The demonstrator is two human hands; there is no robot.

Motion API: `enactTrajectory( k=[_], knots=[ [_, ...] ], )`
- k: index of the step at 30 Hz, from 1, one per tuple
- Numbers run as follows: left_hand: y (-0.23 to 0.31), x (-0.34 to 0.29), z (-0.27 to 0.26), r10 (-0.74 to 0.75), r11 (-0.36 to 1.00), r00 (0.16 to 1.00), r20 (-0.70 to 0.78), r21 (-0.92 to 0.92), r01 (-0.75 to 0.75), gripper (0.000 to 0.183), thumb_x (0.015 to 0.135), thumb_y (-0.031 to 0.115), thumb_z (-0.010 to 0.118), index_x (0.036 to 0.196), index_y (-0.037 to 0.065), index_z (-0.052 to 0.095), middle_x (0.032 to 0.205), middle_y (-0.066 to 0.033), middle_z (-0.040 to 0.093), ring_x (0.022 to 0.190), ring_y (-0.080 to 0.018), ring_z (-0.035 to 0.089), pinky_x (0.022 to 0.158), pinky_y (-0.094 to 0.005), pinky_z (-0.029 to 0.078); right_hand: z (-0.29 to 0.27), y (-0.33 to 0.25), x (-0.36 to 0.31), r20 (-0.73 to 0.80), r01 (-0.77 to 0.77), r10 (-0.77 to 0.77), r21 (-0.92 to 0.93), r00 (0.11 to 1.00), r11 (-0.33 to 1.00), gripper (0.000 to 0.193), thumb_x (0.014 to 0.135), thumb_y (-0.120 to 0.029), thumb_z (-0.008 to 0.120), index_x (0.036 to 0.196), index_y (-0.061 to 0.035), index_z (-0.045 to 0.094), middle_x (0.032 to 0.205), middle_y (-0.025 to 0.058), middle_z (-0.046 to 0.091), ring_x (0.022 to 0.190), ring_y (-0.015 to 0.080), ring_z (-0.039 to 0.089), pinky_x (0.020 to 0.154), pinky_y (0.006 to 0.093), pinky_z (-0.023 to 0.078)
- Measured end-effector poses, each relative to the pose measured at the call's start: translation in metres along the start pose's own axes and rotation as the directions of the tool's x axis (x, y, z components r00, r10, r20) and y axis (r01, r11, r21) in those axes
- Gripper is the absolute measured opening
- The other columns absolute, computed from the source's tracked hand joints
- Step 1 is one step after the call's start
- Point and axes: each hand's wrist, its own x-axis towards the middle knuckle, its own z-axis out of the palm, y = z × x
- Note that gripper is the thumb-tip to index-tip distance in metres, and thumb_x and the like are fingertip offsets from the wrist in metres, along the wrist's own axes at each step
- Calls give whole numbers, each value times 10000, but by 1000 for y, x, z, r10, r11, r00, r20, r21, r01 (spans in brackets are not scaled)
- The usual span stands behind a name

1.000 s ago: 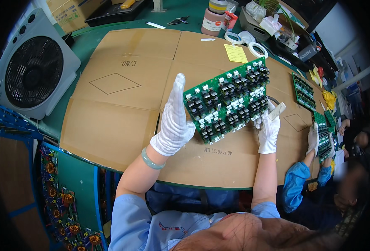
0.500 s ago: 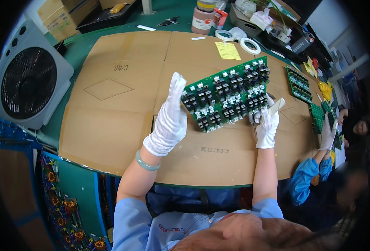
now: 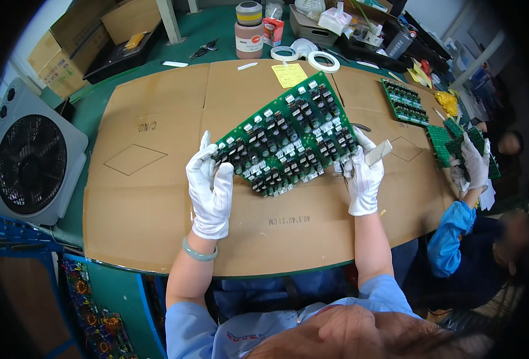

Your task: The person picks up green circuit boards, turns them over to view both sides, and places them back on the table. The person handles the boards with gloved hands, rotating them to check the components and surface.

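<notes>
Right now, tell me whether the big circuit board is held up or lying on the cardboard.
Held up: the left hand holds the circuit board at one end, the right hand at the other.

On my feed, the fan (image 3: 31,158) stood left of the cardboard sheet (image 3: 151,209); I saw the bottle (image 3: 249,43) and pliers (image 3: 204,48) behind it, tape rolls (image 3: 324,70) at its far edge, a circuit board (image 3: 288,140) above it, another board (image 3: 404,102) at its far right.
</notes>
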Motion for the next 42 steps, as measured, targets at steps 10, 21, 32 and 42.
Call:
enactTrajectory(
  k=[10, 21, 32, 42],
  knots=[
    [-1, 0, -3, -55, 990, 987, -149, 118, 73, 140, 888, -16, 550, 1012, -24, 485, 1184, -231, 534, 1188, -281, 493, 920, -294, 447, -2, -3, -9, 7, 65, -65, -23, 998, 998, 378, 933, -192, 524, 1224, 49, 506, 736, 15, 570, 501, 32, 411, 448, 180, 333],
    [9, 7, -10, -351, 928, 920, -172, -194, 318, 105, 871, 57, 599, 899, -40, 573, 1176, -240, 558, 1129, -287, 538, 899, -317, 456, -15, 9, -6, 5, 79, -79, -9, 997, 997, 350, 938, -171, 517, 1210, 47, 497, 1139, 124, 597, 493, 31, 427, 438, 182, 357],
    [-6, 15, -25, -57, 989, 980, -192, 126, 82, 113, 904, 118, 550, 921, 7, 566, 1277, -212, 502, 1168, -306, 505, 986, -382, 390, -2, -1, -9, -19, 72, -73, -51, 997, 996, 358, 939, -172, 512, 1221, 48, 512, 734, 4, 542, 505, 31, 417, 452, 170, 338],
    [-40, 33, -105, -239, 805, 881, -409, 423, 415, 390, 898, 124, 556, 1260, 20, 454, 1303, -197, 463, 1164, -279, 483, 979, -380, 398, 2, -7, -10, -46, 72, -76, -89, 996, 993, 334, 947, -167, 504, 1222, 22, 523, 720, -42, 526, 492, 2, 380, 437, 157, 305]
  ],
)
